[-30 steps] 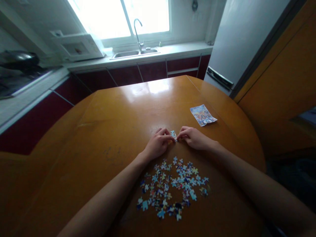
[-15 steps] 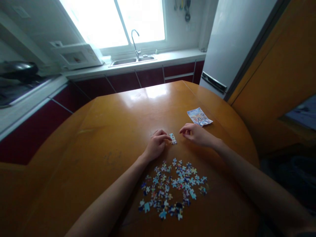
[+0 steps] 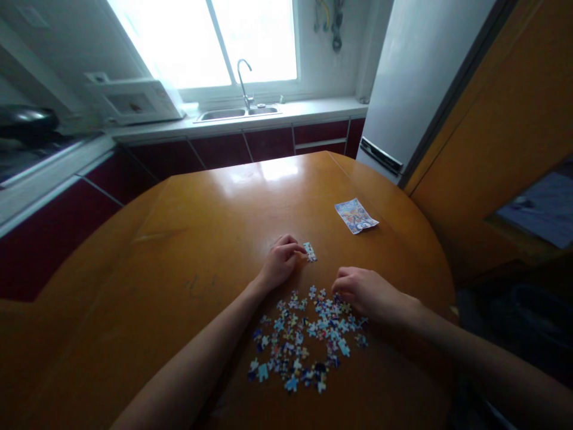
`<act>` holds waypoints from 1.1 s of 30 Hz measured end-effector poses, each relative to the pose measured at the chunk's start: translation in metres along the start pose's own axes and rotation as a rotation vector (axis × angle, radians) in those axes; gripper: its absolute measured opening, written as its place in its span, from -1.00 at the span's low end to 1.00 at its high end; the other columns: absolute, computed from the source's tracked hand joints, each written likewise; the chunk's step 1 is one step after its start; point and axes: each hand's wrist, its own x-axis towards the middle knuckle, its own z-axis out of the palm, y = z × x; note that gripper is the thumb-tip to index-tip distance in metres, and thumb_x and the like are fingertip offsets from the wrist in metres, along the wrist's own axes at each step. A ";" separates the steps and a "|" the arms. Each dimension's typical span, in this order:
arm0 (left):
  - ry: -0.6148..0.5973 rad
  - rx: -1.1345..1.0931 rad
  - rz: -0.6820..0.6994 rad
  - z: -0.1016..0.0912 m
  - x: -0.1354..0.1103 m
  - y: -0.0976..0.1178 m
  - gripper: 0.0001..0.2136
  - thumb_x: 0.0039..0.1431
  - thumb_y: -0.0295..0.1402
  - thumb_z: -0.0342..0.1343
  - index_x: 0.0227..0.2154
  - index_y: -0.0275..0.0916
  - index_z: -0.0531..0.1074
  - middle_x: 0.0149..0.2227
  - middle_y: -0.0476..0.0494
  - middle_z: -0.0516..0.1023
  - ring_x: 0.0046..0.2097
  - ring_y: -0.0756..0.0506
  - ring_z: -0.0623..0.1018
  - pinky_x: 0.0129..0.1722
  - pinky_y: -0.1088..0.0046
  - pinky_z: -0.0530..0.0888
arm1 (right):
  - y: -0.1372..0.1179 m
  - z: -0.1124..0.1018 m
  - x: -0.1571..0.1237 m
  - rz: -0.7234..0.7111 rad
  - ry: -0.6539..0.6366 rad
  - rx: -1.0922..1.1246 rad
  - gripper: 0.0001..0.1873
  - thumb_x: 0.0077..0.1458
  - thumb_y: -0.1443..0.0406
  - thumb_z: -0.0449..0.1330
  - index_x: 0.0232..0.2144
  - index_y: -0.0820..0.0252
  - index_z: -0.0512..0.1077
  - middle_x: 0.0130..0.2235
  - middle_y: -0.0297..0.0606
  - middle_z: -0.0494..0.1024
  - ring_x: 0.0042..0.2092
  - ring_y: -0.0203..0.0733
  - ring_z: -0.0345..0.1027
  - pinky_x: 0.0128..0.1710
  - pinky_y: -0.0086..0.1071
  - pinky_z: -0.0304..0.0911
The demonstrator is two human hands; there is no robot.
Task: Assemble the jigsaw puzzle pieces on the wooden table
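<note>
A small block of joined puzzle pieces (image 3: 310, 251) lies flat on the wooden table. My left hand (image 3: 282, 260) rests beside it with bent fingers, its index finger and thumb closed at the block's left edge. Nearer to me, a loose heap of puzzle pieces (image 3: 299, 337) is spread out, mostly light blue with some dark and yellowish ones. Over the heap's upper right edge is my right hand (image 3: 362, 289), fingers closed together and pointing down among the pieces. Whatever lies between those fingertips is hidden.
A crinkled printed picture sheet (image 3: 356, 215) lies on the table (image 3: 215, 221), beyond my right hand. Behind the table run a counter with a sink (image 3: 224, 114) and a microwave (image 3: 132, 101). A refrigerator (image 3: 403, 89) stands at the right.
My right hand has come down toward me, from right of the joined block to the heap's edge. My left hand stays at the block. The view has shifted slightly.
</note>
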 end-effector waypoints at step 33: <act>0.180 0.171 0.243 0.001 -0.005 0.020 -0.84 0.13 -0.26 0.30 -0.24 -0.16 0.56 -0.30 -0.12 0.50 -0.18 -0.11 0.43 -0.17 0.32 0.45 | 0.019 0.004 0.084 0.285 0.438 1.058 -0.77 -0.16 0.23 0.34 -0.42 0.28 0.55 -0.45 -0.19 0.61 -0.39 -0.20 0.47 -0.36 -0.35 0.32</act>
